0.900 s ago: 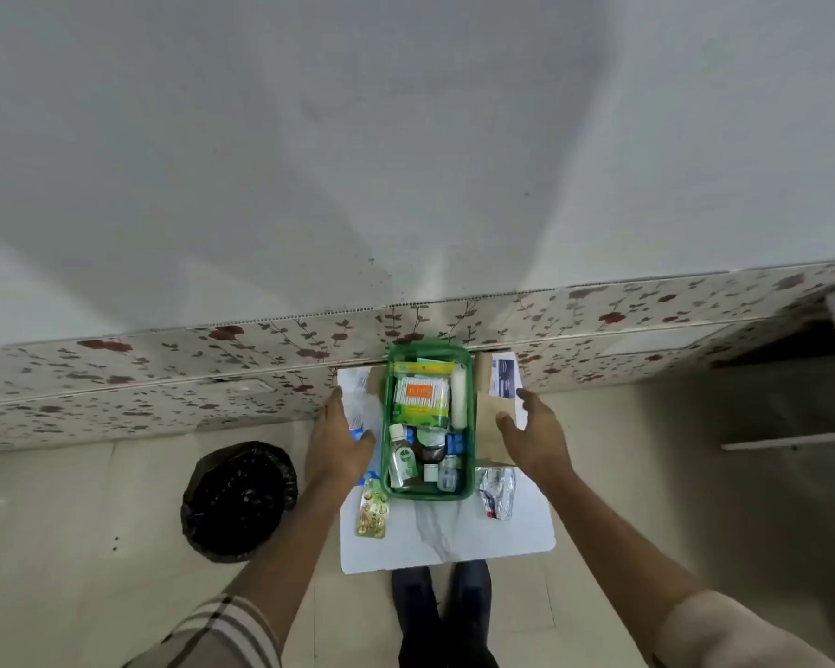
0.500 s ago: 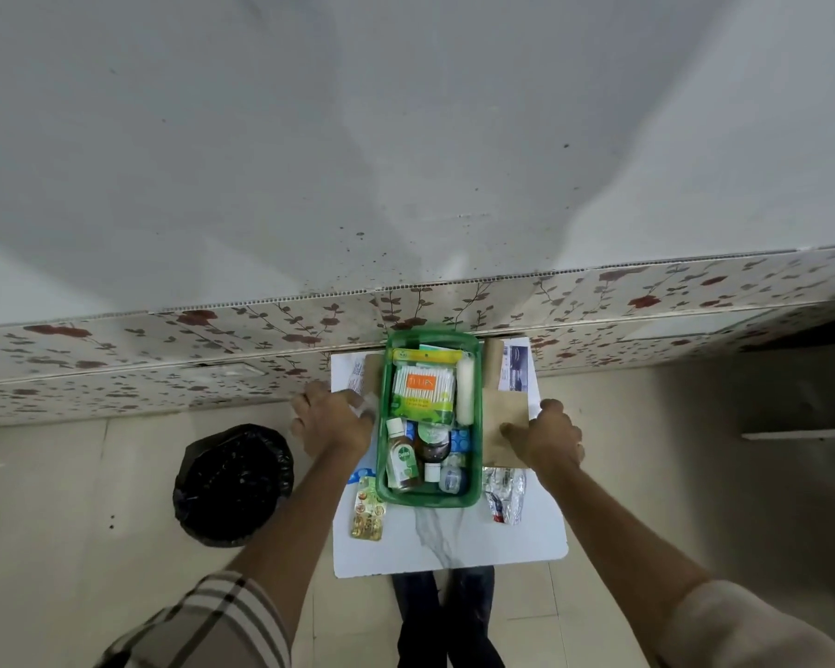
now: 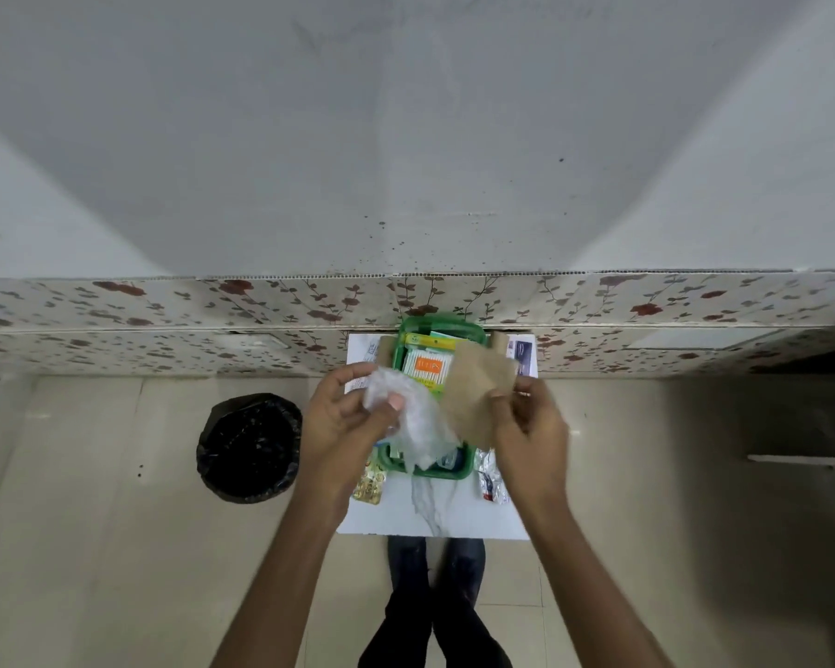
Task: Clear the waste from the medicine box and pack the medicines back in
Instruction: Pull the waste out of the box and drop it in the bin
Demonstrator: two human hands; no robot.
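Note:
A green medicine box [image 3: 468, 467] stands on a small white table [image 3: 454, 518] against the wall, with a cotton-bud pack [image 3: 427, 367] and other packets inside. My left hand [image 3: 343, 417] is raised over the box and grips a crumpled clear plastic wrapper [image 3: 415, 426]. My right hand [image 3: 531, 436] holds a brown paper piece [image 3: 478, 388] lifted above the box. Both hide most of the box's contents. A gold blister strip [image 3: 370, 484] lies left of the box and a silver blister strip [image 3: 490, 479] lies to its right.
A bin lined with a black bag [image 3: 249, 448] stands on the floor left of the table. A printed leaflet [image 3: 521, 354] lies at the table's far right corner. My feet [image 3: 435, 571] are under the near edge. A floral panel runs along the wall.
Both hands closed on the waste at the box's sides and lifted it: the left picked up the plastic wrapper, the right raised the brown paper over the box.

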